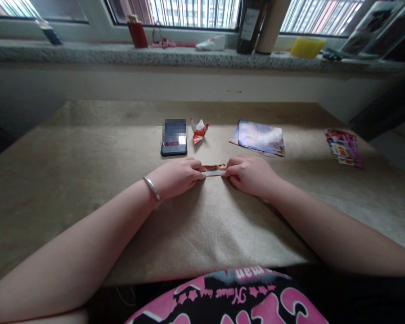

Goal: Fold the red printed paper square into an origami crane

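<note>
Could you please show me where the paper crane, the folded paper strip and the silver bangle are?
Paper crane (199, 131), head view, on its red and white body.
Folded paper strip (213, 170), head view, on its middle.
Silver bangle (151, 188), head view, on its curved band.

Bright day light comes in through the windows (195, 13) and makes them look almost white. The counter (54, 189) is dim, with dark shade at its far end. Soft shade lies by the left hand (175, 177) and right hand (251, 175). The phone (173, 148) has a blurry square and a shiny spot.
</note>
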{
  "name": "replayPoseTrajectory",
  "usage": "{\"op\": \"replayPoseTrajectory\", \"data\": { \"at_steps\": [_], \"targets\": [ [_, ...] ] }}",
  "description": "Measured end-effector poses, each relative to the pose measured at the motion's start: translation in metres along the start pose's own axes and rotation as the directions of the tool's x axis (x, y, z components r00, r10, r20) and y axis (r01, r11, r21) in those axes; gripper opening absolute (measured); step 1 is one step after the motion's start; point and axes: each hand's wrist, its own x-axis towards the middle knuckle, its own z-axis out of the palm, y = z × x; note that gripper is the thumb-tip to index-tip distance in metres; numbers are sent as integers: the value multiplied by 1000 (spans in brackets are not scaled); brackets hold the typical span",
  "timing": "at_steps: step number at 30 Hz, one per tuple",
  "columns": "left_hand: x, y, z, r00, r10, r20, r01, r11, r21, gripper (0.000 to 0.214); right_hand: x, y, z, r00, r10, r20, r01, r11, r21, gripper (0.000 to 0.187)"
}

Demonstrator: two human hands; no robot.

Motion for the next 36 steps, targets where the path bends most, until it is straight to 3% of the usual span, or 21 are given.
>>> {"op": "replayPoseTrajectory", "data": {
  "at_steps": [12,21,27,33,36],
  "targets": [
    [0,-4,4,998,54,-42,-52,997,50,27,-4,11,5,1000,-8,-18,10,991,136,23],
    [5,8,9,996,42,-79,-36,996,82,28,1,18,14,997,38,-69,-12,942,337,23],
    [5,9,12,991,13,-135,-10,1000,22,29,-2,11,12,991,51,-120,-27,980,199,23],
    [7,9,18,970,-85,-228,56,990,-133,23,-2,1,11,993,-21,-114,29,997,67,21],
    [8,9,19,972,-93,-218,57,985,-165,22,-2,0,12,992,-49,-118,54,998,43,22]
  ]
}}
